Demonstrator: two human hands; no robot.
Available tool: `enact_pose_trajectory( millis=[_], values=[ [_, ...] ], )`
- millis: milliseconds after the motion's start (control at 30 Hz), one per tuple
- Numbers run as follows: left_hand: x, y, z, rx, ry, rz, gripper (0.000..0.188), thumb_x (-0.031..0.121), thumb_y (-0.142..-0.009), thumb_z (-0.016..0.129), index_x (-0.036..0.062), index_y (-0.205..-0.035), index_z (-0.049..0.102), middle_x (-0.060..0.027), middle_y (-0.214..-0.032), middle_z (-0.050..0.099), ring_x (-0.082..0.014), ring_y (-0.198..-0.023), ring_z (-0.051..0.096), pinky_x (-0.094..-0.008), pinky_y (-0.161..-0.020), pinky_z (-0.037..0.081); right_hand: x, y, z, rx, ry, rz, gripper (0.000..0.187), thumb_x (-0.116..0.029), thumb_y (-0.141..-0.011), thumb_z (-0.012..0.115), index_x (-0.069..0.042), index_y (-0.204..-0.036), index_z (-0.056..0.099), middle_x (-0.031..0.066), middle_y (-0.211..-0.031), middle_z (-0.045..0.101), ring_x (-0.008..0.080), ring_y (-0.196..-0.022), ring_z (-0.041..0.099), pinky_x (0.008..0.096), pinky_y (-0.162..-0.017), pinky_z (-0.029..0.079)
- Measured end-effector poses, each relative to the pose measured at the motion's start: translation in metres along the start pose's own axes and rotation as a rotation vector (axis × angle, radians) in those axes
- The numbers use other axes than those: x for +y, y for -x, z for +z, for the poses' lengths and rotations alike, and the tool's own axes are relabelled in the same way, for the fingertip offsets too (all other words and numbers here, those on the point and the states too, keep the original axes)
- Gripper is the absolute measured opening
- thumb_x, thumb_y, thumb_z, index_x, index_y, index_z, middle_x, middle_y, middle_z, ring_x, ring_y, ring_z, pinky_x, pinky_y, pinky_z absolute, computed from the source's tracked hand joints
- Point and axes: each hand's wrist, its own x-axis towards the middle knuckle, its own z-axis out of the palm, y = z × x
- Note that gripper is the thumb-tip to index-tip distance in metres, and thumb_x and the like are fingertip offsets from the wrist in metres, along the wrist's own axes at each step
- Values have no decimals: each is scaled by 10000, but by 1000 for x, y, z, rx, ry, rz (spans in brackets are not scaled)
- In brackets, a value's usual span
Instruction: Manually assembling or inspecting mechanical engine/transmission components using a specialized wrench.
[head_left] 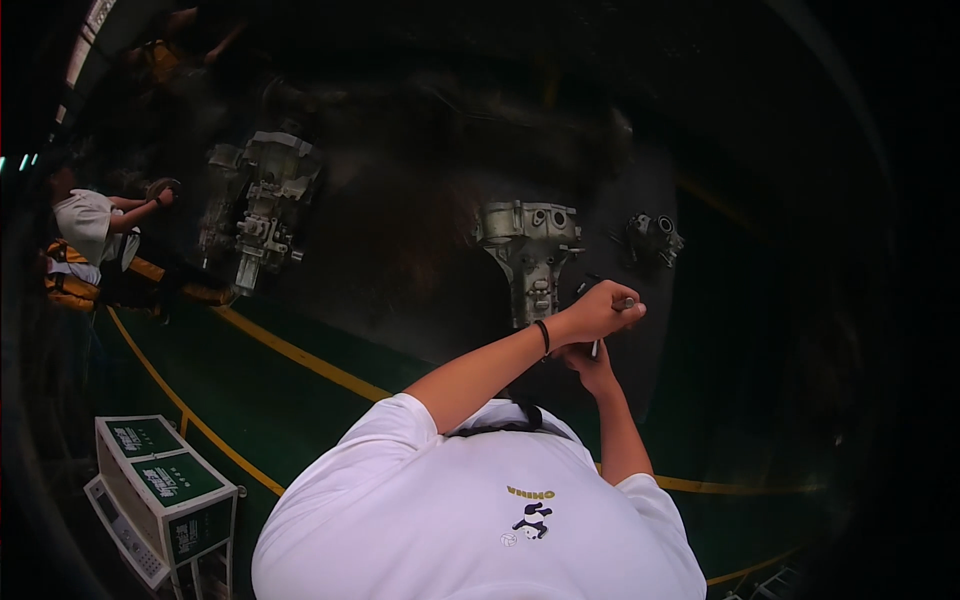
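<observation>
My left hand [600,312], with a black band at its wrist, is closed around a short dark cylindrical piece [624,304] whose end sticks out by the thumb. Just below it, my right hand [590,368] is closed beside a thin shiny metal rod [595,349]; the left hand partly covers it, and what kind of tool it is does not show. Immediately ahead stands a grey cast-metal gearbox housing [530,225] on the dark workbench [400,235]. To its right lies a smaller metal casting [655,239] with a round opening.
Another gearbox assembly [265,190] stands farther left on the bench. A person in a white shirt [88,218] works at the left, holding a round part [162,187]. At lower left is a white-framed cart [165,470] with green panels. Yellow lines [300,352] cross the green floor.
</observation>
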Motion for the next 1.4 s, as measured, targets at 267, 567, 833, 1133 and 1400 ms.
enact_pose_trajectory(
  millis=[267, 567, 833, 1133, 1400],
  values=[
    [-3, 2, 14, 211, -306, 6, 396, 281, -1015, 485, -2, -747, 554, -70, -614, 561, -199, -557, 530, -355, -586, 445, 36, -40, -6, -336, 293, -116, 133, -137, -931, 631, -26, -859, 648, 7, -727, 609, 101, -684, 540, 295, -630, 446],
    [10, 21, 55, 503, -536, 144, 291, 276, -965, 577, 12, -842, 560, -152, -667, 590, -295, -599, 595, -384, -577, 440, -15, -79, 32, -311, 517, -304, 349, -277, -979, 583, 7, -776, 589, 55, -625, 522, 109, -584, 459, 303, -547, 383],
    [8, 23, 70, 588, -416, 305, 374, 195, -967, 568, -9, -660, 501, -96, -514, 412, -203, -454, 402, -336, -475, 328, -6, -113, 19, -134, 296, -396, 374, -292, -972, 607, 7, -747, 590, 12, -578, 448, 73, -562, 389, 298, -510, 311],
    [4, 23, 52, 565, -399, 324, 382, 193, -952, 569, 6, -628, 493, -86, -519, 430, -194, -448, 438, -329, -461, 346, -22, -114, -41, 51, 212, -356, 373, -278, -995, 600, -18, -729, 570, -30, -623, 474, 45, -603, 407, 276, -512, 333],
    [6, 10, 39, 432, -372, 259, 328, 182, -940, 570, 10, -661, 574, -72, -520, 449, -173, -448, 453, -302, -461, 357, -2, -75, -74, 189, 94, -271, 328, -208, -986, 603, -4, -731, 574, -13, -659, 537, 54, -639, 471, 258, -554, 373]
  ],
)
